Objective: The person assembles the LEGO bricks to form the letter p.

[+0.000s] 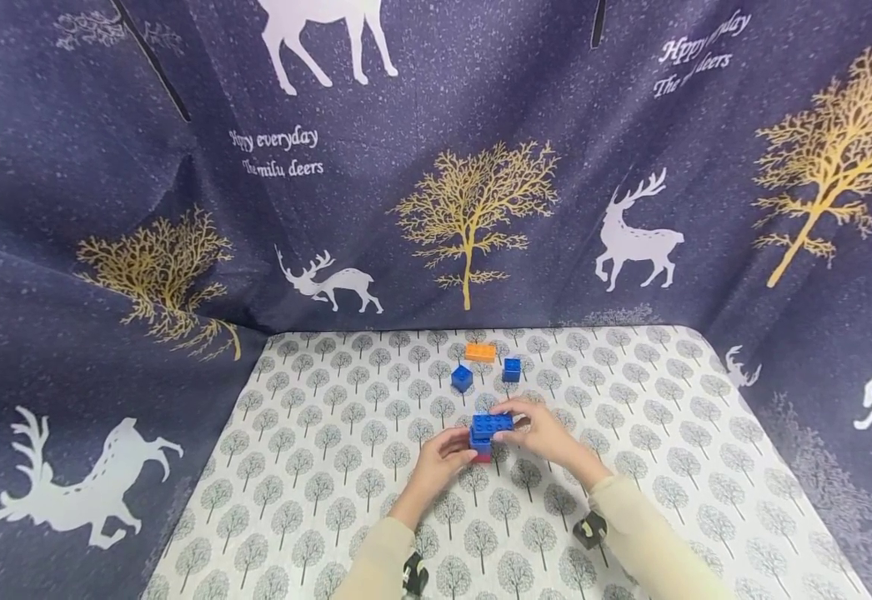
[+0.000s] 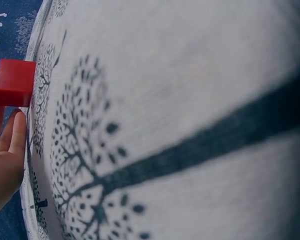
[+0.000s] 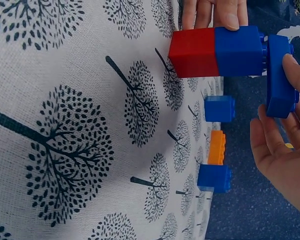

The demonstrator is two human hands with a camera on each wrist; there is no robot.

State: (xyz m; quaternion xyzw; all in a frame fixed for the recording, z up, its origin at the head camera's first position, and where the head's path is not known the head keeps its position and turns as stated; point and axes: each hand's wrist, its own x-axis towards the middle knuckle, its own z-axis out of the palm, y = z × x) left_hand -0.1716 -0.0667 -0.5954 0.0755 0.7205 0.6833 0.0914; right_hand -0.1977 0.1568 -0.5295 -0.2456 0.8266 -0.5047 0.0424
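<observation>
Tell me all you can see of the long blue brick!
The long blue brick looks like smooth, shiny plastic, with rows of round studs on top. The right hand pinches it, studs up, on top of the lower blue brick. One end juts past that brick, whose own studs peek out in between, so it doesn't look fully pressed down.

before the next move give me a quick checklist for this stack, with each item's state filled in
1. Red brick stands on the tree-print cloth: ok
2. Lower blue brick flush on the red one: ok
3. Left hand steadies the lower blue brick: ok
4. Right hand grips the long blue brick: ok
5. Long blue brick fully seated: not ok, tilted with studs showing beneath
6. Orange brick clear of both hands: ok
</observation>
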